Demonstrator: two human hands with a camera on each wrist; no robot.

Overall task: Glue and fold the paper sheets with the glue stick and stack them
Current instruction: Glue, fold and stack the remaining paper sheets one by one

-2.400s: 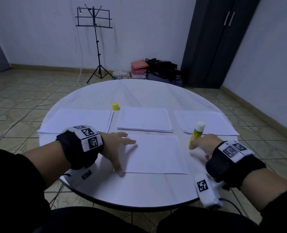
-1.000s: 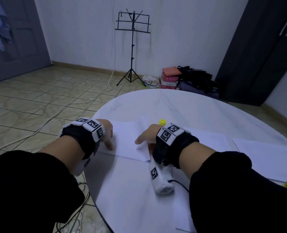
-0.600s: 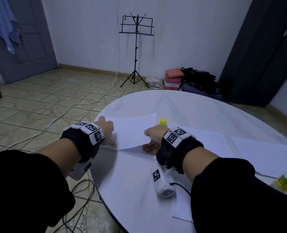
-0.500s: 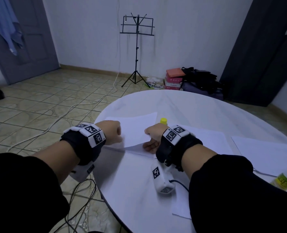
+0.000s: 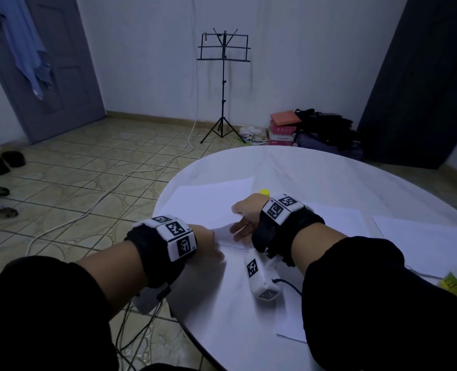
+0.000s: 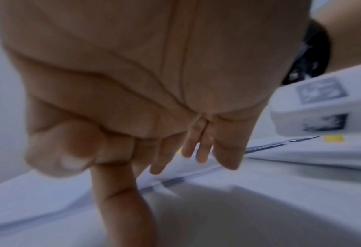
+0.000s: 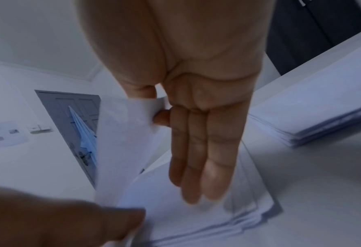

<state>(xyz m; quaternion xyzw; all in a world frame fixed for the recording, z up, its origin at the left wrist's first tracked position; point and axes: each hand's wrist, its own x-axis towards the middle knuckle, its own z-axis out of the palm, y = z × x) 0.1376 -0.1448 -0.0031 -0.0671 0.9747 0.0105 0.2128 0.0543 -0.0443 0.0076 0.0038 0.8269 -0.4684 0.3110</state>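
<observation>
Both hands are at the pile of sheets (image 5: pixel 203 202) in the middle of the frame, at the left edge of the round table (image 5: pixel 315 170). The right hand (image 5: pixel 244 218) pinches the top sheet (image 7: pixel 122 142) between thumb and forefinger and has it peeled up off the pile, the other three fingers (image 7: pixel 198 150) lying straight and together. The left hand (image 5: pixel 206 243) sits at the near edge of the same pile; its thumb is pressed against the bent forefinger, other fingers pointing down at the paper, but whether it actually nips the sheet I cannot tell from here.

My guess is the job is early or mid-way. A flat sheet (image 5: pixel 291 325) lies in the lower right of the frame, mostly under the right arm. Two more lots of paper (image 5: pixel 339 218) lie to the right. The glue stick (image 5: pixel 455 282) lies uncapped at the right edge, well apart from both hands, and its yellow cap (image 5: pixel 264 192) stands just behind the right hand. I see no finished folded stack, so gluing, folding and stacking are probably ahead for this sheet.

No boxes or trays on the table.
</observation>
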